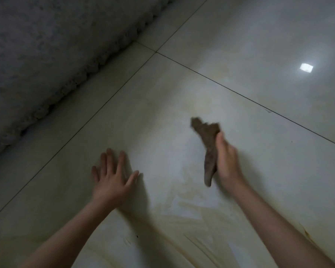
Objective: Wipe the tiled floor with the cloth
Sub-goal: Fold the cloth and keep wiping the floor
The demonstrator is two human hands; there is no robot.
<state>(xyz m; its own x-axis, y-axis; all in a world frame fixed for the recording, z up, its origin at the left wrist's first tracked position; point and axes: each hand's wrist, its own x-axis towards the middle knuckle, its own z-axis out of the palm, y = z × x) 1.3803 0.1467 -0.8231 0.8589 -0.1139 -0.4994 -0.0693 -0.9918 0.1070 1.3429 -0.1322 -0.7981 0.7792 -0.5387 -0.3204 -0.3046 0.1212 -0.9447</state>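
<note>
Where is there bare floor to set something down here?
Bare tiled floor stretches beyond the cloth toward the bright reflection, and between the rug and the left hand. Crowded: the near strip, around both hands; the right hand grips the cloth.

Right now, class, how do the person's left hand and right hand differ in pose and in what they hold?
The left hand is spread flat, fingers straight; the right hand is curled. The left hand holds nothing and seems to rest on the tiled floor; the right hand grips the brown cloth. Both are bare and reach forward.
</note>
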